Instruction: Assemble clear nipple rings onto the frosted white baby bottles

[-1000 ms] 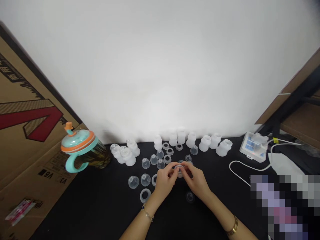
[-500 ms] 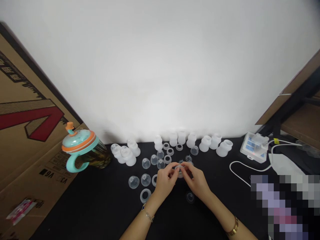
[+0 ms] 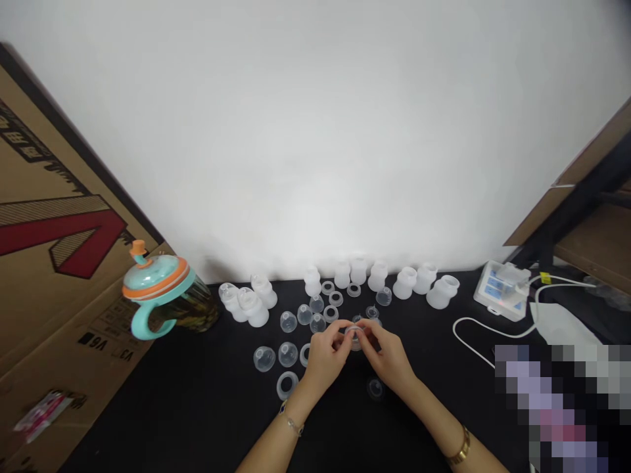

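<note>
My left hand (image 3: 324, 355) and my right hand (image 3: 389, 358) meet at the middle of the black table. Between their thumbs and fingertips they pinch a translucent bottle collar ring (image 3: 355, 343); whatever sits inside it is mostly hidden by the fingers. Just behind the fingers lies a clear nipple-like piece (image 3: 372, 312). A clear round piece (image 3: 375, 389) rests under my right wrist. To the left of my left hand are several clear domed caps (image 3: 288, 355) and loose collar rings (image 3: 280, 389), one ring partly covered by that hand.
Several white bottles (image 3: 405, 283) without caps stand along the wall. Capped bottles (image 3: 254, 307) cluster at the left. Farther left, a large teal-lidded jug (image 3: 172, 295) stands by a cardboard box (image 3: 59, 315). A power strip (image 3: 501, 291) with a white cable (image 3: 466, 320) lies at the right.
</note>
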### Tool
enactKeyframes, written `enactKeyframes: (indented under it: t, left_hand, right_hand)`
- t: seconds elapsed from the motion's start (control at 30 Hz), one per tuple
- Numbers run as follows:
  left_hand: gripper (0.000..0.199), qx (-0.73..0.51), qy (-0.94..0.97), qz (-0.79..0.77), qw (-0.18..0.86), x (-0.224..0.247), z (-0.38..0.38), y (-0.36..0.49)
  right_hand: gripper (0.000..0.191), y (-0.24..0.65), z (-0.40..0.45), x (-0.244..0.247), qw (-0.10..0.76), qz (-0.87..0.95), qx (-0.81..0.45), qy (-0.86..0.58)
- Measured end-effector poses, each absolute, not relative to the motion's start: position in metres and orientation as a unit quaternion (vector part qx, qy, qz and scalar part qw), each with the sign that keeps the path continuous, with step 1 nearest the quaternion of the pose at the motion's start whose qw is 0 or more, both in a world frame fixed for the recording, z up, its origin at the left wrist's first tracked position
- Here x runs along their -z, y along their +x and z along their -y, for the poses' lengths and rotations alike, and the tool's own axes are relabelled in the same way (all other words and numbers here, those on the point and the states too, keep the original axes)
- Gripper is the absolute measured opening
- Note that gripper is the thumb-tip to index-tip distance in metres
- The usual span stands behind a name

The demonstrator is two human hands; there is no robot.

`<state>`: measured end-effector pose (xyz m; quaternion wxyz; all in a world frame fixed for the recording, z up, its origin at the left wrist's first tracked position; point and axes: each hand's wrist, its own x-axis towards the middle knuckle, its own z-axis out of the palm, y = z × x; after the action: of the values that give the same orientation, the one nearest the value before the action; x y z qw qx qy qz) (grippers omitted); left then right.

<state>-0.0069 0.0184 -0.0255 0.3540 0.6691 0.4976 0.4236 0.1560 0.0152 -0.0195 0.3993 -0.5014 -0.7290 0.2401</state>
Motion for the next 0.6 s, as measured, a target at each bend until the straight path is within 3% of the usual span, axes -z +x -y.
enactKeyframes:
  t: [0.6]
  left_hand:
    - [0.023, -0.421, 0.669, -0.497, 0.359, 0.0261, -0.0185, -0.0068]
  right_hand:
    - [0.020, 0.1560, -0.0156, 0.0220, 0.401, 0.728, -0.248, -0.498]
